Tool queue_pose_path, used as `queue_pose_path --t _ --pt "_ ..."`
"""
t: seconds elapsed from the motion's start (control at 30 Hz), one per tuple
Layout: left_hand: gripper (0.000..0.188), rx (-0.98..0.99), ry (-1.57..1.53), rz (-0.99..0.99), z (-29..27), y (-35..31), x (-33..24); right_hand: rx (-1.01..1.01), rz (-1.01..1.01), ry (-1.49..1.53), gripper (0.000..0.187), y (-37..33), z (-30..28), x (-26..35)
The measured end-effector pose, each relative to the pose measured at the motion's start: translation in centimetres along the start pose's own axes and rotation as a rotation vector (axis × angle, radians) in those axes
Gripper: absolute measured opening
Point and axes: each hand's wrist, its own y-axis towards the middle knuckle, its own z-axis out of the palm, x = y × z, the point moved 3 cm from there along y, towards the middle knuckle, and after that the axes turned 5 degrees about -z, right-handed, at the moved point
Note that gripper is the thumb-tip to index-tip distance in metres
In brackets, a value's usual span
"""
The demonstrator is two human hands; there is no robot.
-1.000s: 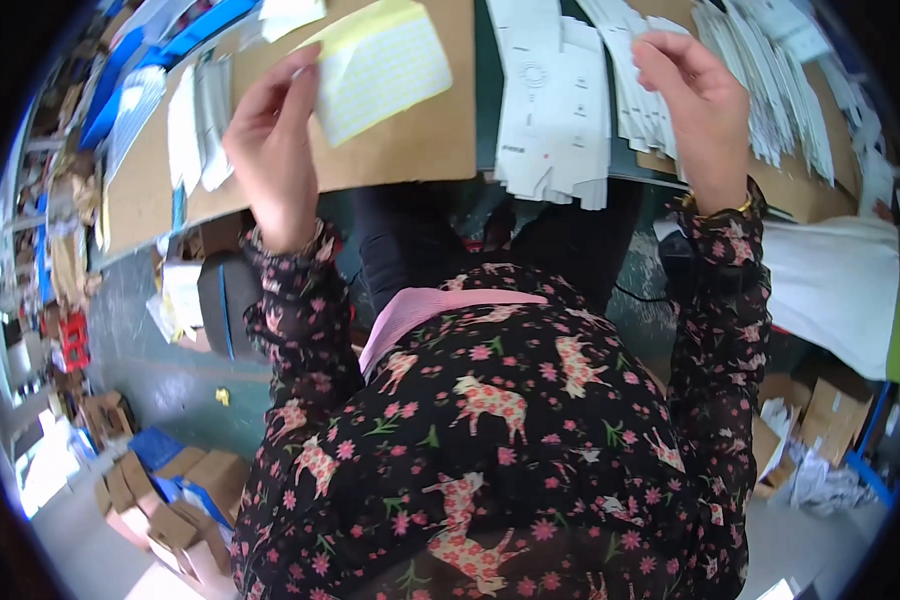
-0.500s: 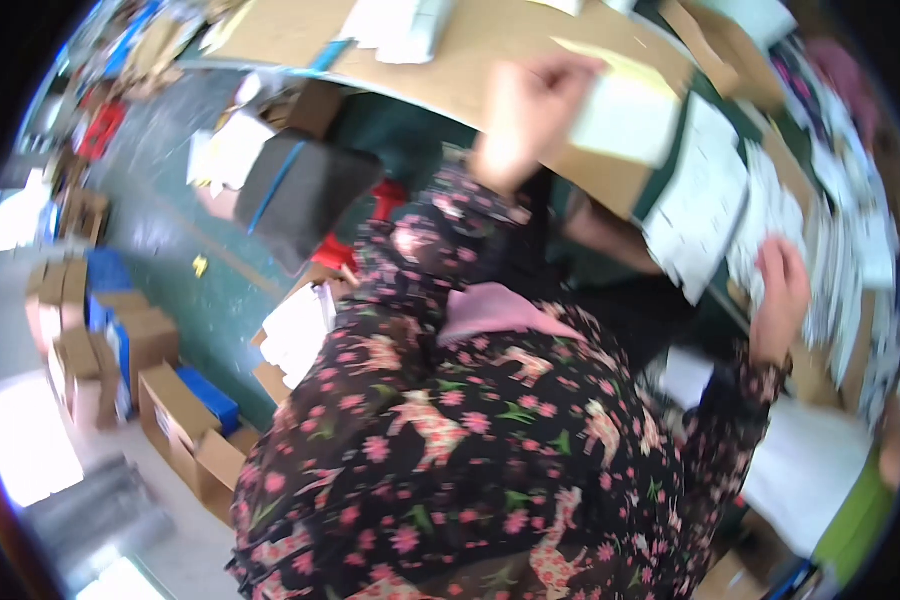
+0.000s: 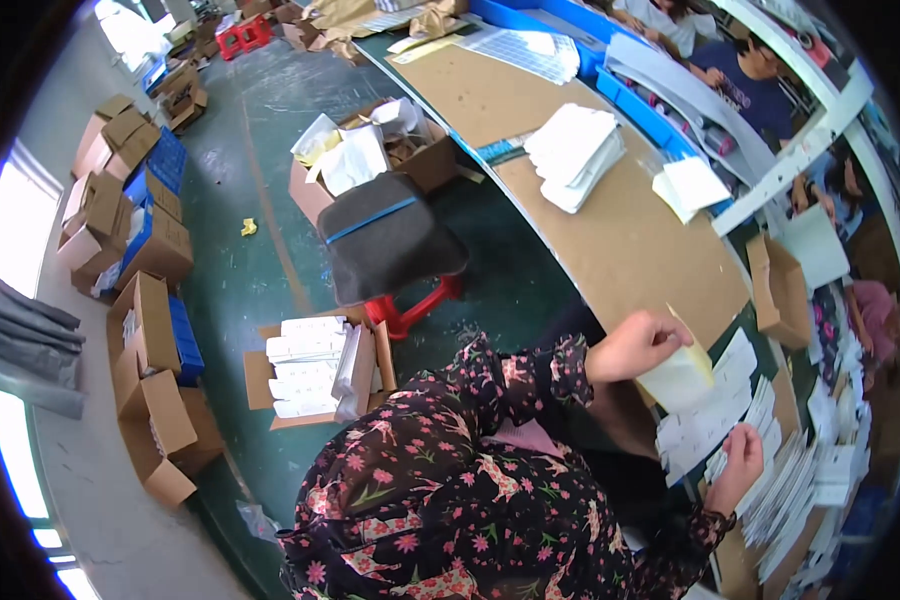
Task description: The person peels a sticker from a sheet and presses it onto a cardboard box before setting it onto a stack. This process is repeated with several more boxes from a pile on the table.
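Yellow sheet (image 3: 682,375) tilted, corner up, in left hand (image 3: 638,345) grip; right hand (image 3: 740,462) flat on white slips (image 3: 705,420).

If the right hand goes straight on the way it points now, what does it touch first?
Probably the white slips lying on the table: the right hand reaches up toward them, and its fingertips seem already at their edge. Depth is unclear.

Long brown counter (image 3: 620,240) carries a stack of white packets (image 3: 573,155), loose white sheets (image 3: 692,186) and fanned paper slips (image 3: 710,420).
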Motion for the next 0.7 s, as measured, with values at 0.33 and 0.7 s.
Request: queue_pose_path --t 0.33,0.7 --pt "0.028 0.217 -0.082 0.09 1.4 0.0 -1.4 -0.072 0.011 0.002 0.009 1.8 -1.6 -0.8" --pt "0.047 0.611 -0.2 -0.195 1.0 -0.6 0.1 -0.047 0.072 -0.076 0.018 4.3 -0.4 -2.2"
